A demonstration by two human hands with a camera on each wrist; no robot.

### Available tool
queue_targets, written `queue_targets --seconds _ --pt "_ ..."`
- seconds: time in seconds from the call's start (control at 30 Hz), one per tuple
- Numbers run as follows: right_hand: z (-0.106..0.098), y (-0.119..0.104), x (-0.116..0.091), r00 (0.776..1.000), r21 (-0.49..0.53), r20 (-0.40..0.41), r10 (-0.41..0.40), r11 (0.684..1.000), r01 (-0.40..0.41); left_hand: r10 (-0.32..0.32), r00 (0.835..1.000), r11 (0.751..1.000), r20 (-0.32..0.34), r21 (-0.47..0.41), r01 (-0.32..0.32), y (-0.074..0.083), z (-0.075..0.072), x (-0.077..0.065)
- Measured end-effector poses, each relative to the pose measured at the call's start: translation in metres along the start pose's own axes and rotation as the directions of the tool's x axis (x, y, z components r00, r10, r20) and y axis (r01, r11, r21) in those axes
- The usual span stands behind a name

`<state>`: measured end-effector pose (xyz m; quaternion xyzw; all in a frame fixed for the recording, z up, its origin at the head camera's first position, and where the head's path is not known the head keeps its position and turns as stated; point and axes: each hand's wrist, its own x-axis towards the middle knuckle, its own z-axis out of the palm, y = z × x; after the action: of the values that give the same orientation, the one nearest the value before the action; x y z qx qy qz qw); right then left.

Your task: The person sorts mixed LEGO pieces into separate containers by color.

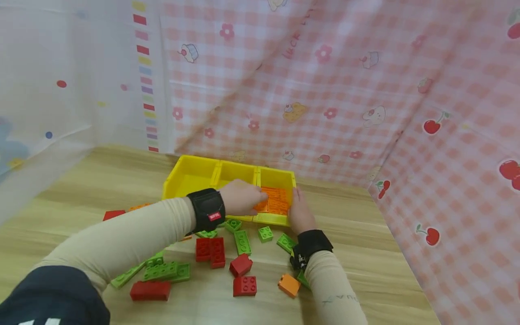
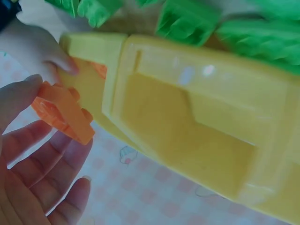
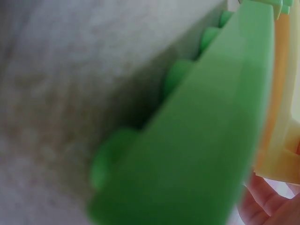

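Observation:
My left hand (image 1: pixel 242 197) reaches over the yellow bin (image 1: pixel 276 220) towards its right compartment. In the left wrist view, an orange toy brick (image 2: pixel 65 115) is pinched between the thumb and fingers of that hand. More orange bricks (image 1: pixel 278 201) lie packed in the right compartment. At the bin's right end, my right hand (image 1: pixel 302 214) holds the side wall, its fingers along the outside. The right wrist view shows only part of these fingers, with a green brick (image 3: pixel 201 131) large and blurred in front.
Loose green bricks (image 1: pixel 243 242) and red bricks (image 1: pixel 150 290) are scattered in front of the bin. A single orange brick (image 1: pixel 289 285) lies near the right forearm. Behind the bin hangs a pink checked cloth (image 1: pixel 260 90), which also covers the right side.

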<state>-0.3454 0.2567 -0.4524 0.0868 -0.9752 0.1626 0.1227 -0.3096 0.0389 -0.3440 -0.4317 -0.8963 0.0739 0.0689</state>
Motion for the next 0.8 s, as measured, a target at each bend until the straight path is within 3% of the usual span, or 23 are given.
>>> queue_targets --seconds 0.13,0.3,0.5,0.67,0.8 --pt "0.001 -0.001 -0.001 1.000 0.002 -0.009 -0.018 1.000 0.018 -0.013 0.998 1.000 -0.065 0.011 0.014 -0.006 0.012 0.042" --pt "-0.005 0.000 -0.004 1.000 0.018 -0.012 -0.009 1.000 0.009 -0.113 0.991 0.993 -0.076 -0.025 0.112 -0.015 0.029 0.085" --pt "-0.008 -0.001 -0.005 1.000 -0.021 -0.006 -0.013 1.000 0.013 -0.288 0.954 0.957 -0.084 0.013 0.290 -0.021 0.052 0.109" --pt "-0.008 -0.003 -0.006 1.000 -0.001 0.000 -0.007 1.000 0.007 -0.370 0.927 0.929 -0.056 0.009 0.371 -0.019 0.070 0.123" --pt "-0.009 -0.002 -0.006 1.000 -0.002 0.010 0.013 1.000 -0.013 -0.425 0.904 0.905 -0.055 -0.023 0.424 -0.017 0.075 0.131"
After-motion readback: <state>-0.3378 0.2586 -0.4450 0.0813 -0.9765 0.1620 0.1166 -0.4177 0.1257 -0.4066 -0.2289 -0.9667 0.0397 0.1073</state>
